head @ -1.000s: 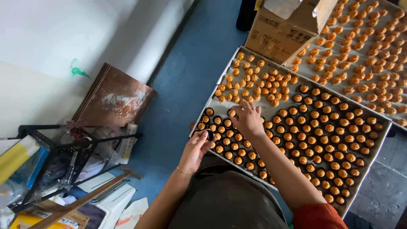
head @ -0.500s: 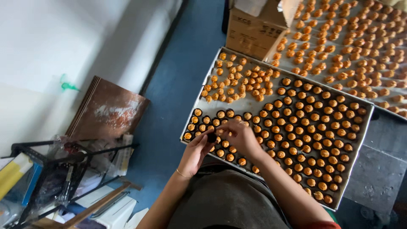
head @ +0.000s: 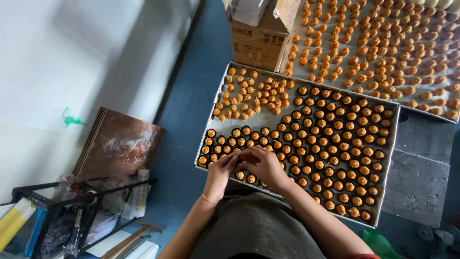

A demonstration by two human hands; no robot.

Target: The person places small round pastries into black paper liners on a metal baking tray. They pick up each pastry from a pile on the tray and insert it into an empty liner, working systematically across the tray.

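Orange dough balls in small dark paper cups (head: pixel 335 144) fill most of a metal tray (head: pixel 389 163); uncupped ones lie loose in a heap (head: pixel 249 96) at its far left corner. Both hands meet over the tray's near left edge. Left hand (head: pixel 221 173) and right hand (head: pixel 262 165) are curled narrow, fingertips pinched together around one cupped piece (head: pixel 248 157), though the fingers hide most of it, so exact contact is unclear. Pieces look light, soft and easily dented; paper cups thin and crushable. Best taken by the cup's sides with a light pinch, not pressed from the top. Second tray (head: pixel 445 115) of bare pieces and a cardboard box (head: pixel 261 43) sit beyond.
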